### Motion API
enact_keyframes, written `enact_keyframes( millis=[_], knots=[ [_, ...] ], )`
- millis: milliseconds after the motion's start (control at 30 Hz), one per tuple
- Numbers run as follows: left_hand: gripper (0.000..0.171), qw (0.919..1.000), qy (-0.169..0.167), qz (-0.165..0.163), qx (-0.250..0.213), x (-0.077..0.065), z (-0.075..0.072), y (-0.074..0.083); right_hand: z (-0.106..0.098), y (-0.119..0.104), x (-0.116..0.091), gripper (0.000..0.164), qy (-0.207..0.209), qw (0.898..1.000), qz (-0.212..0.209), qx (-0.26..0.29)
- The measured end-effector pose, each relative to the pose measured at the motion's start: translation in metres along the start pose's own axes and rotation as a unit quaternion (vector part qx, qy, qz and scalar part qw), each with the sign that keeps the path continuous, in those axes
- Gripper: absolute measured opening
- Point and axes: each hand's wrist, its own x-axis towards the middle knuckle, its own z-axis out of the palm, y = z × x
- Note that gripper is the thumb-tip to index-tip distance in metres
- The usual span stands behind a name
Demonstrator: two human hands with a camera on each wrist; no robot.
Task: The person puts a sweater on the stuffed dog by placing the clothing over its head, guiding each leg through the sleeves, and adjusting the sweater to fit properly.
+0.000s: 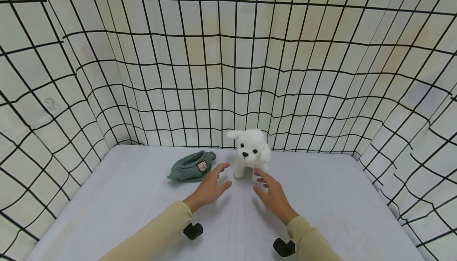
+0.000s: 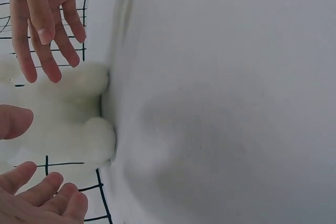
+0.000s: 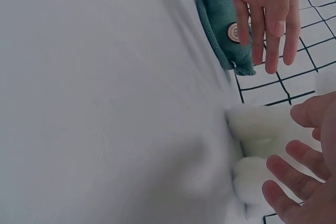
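A white plush dog (image 1: pixel 251 146) stands upright on the table, facing me, with one ear sticking out sideways. To its left lies a teal knitted piece of doll clothing (image 1: pixel 191 168) with a small badge, its opening turned up. My left hand (image 1: pixel 210 187) hovers between the garment and the dog, fingers apart and holding nothing. My right hand (image 1: pixel 273 195) is in front of the dog's right side, fingers loosely bent and nothing in them. In the left wrist view the dog's legs (image 2: pixel 94 142) show between both hands. Whether the right fingertips touch the fur I cannot tell.
A white cloth covers the table (image 1: pixel 321 197). Black grid netting (image 1: pixel 221 66) over white sheeting rises behind and on both sides. Black wrist camera mounts (image 1: pixel 193 231) sit under both forearms.
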Motion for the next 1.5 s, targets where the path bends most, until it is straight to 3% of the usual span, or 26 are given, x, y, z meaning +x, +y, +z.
enact_keyframes(
  millis=[167,500,1067,1500],
  knots=[
    [0.057,0.9999,0.010,-0.005,0.003,-0.008,-0.007,-0.002,0.004,-0.003,0.001,0.055,-0.003,1.000,-0.012,0.008],
    [0.047,0.9983,0.055,0.017,0.003,-0.016,-0.022,-0.010,0.014,-0.007,0.006,0.053,-0.014,0.999,-0.023,0.024],
    [0.047,0.9953,0.090,0.022,0.027,-0.023,-0.047,-0.022,0.033,-0.020,0.017,0.053,-0.066,0.997,-0.005,0.039],
    [0.049,0.9934,0.108,-0.024,0.029,-0.026,-0.068,-0.031,0.047,-0.027,0.030,0.053,-0.089,0.995,-0.007,0.030]
  ],
)
